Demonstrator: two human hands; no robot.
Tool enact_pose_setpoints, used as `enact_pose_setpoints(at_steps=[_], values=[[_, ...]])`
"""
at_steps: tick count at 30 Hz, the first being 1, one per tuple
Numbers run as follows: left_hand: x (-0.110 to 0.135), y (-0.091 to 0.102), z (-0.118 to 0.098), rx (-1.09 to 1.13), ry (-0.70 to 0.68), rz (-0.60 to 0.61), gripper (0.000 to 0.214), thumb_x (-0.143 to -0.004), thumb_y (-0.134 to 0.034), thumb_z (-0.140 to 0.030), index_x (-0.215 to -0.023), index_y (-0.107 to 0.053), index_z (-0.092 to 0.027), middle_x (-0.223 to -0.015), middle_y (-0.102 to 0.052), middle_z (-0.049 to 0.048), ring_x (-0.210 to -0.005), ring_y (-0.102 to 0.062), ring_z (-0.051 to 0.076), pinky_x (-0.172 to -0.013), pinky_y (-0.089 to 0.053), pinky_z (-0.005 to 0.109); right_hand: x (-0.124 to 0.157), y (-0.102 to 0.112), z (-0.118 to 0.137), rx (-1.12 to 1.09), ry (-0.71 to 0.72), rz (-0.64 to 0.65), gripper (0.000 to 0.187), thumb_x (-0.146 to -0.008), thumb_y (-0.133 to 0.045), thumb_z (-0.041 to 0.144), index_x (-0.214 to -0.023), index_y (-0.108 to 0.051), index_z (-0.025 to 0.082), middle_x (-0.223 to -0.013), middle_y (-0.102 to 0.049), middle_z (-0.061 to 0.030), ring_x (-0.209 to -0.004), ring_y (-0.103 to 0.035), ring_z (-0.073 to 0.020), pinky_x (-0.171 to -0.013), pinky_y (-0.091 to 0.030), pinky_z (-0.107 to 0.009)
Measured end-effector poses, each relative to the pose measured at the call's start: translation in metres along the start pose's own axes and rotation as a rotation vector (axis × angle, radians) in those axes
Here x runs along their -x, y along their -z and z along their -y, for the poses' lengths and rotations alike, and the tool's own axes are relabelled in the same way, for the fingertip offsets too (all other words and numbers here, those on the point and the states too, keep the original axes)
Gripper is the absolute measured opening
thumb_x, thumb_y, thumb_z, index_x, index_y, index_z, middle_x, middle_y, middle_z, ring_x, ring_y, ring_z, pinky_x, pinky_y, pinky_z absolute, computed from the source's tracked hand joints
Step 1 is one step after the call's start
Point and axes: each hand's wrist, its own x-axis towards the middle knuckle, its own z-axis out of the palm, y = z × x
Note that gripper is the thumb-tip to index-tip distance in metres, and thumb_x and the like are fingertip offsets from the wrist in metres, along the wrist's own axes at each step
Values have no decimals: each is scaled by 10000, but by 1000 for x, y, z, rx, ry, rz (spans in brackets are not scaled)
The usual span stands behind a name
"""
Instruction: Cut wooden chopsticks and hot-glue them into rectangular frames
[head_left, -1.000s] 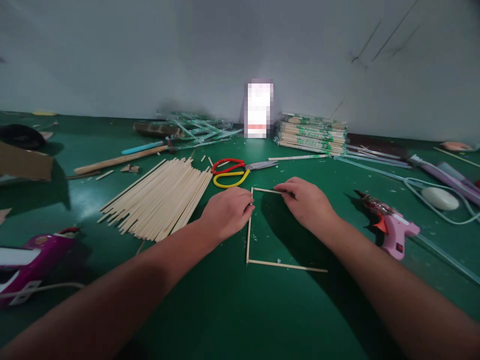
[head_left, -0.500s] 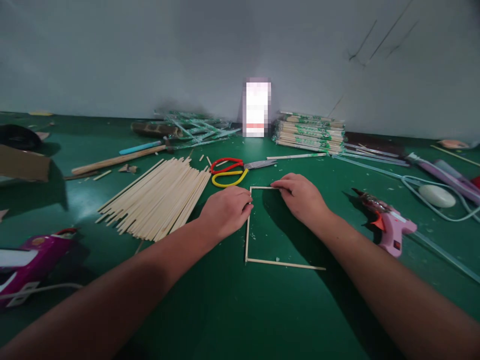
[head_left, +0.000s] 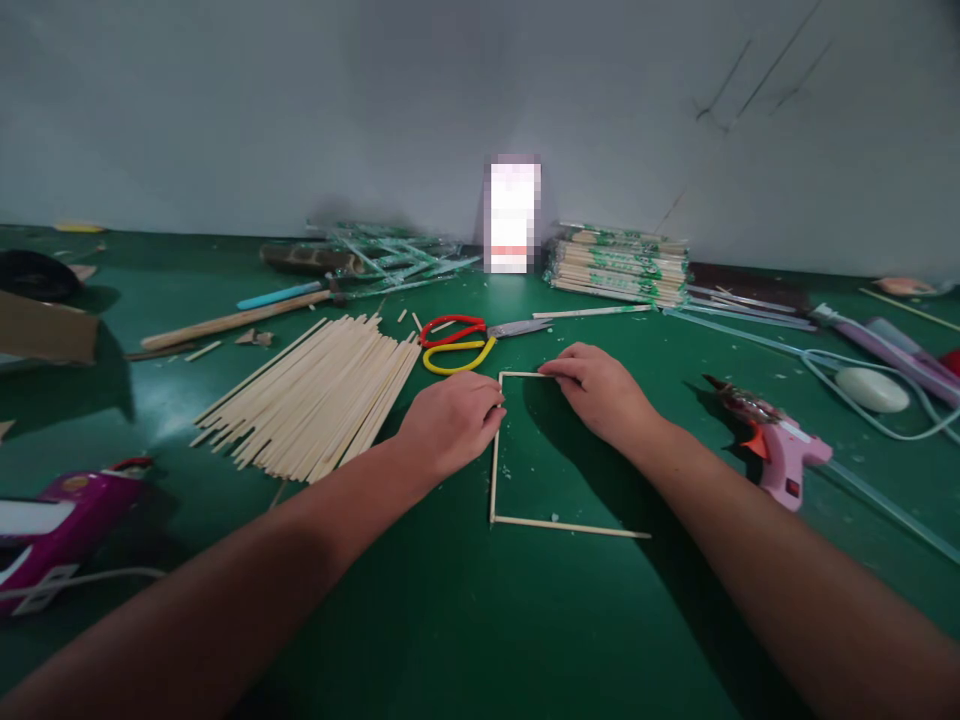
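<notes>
Three thin wooden sticks form an open-sided frame on the green table (head_left: 420, 620). My left hand (head_left: 454, 425) pinches the upright side stick (head_left: 495, 470) close to its far corner. The far stick (head_left: 519, 374) runs from that corner to my right hand (head_left: 600, 385), whose fingers are closed on its other end. The near stick (head_left: 574, 527) meets the bottom of the side stick and has a free right end. Beside my left hand lies a spread pile of bare wooden sticks (head_left: 322, 395). Scissors (head_left: 480, 340) with one red and one yellow handle lie beyond the hands.
A pink glue gun (head_left: 784, 450) rests at right, a purple glue gun (head_left: 82, 525) at left. Plastic-wrapped chopstick packs (head_left: 619, 265) are stacked by the wall, near a lit, blurred screen (head_left: 513, 215). Empty wrappers (head_left: 397, 255) and a wooden rod (head_left: 236, 320) lie at back left.
My right hand has shifted very slightly away from me along with the view. Both hands keep the same hold, and the sticks stay in place.
</notes>
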Motion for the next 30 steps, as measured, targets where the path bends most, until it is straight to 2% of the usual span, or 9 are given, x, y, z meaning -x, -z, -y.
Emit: enact_pose_setpoints(at_steps=[16, 23, 30], values=[[1, -2, 1, 3, -29, -47, 185, -860, -526, -236, -922, -682, -159, -993, -692, 68, -942, -621, 190, -804, -524, 332, 2, -4, -4, -12, 33, -37, 328, -849, -446, 109, -973, -729, 220, -933, -633, -73, -899, -558, -206, -795, -450, -333], [0, -1, 0, -5, -19, -19, 182, -861, -530, -238, -932, -677, -157, -1004, -690, 63, -952, -618, 196, -807, -517, 329, 2, -4, -4, -29, 61, -46, 317, -843, -454, 102, -980, -724, 194, -937, -639, -77, -901, -560, -203, -810, -448, -330], [0, 0, 0, -10, -11, -26, 186, -862, -525, -242, -913, -684, -161, -995, -692, 64, -948, -620, 190, -814, -517, 328, 1, -5, -5, -56, 56, -63, 302, -821, -484, 97, -948, -727, 224, -926, -638, -52, -886, -564, -181, -795, -446, -308]])
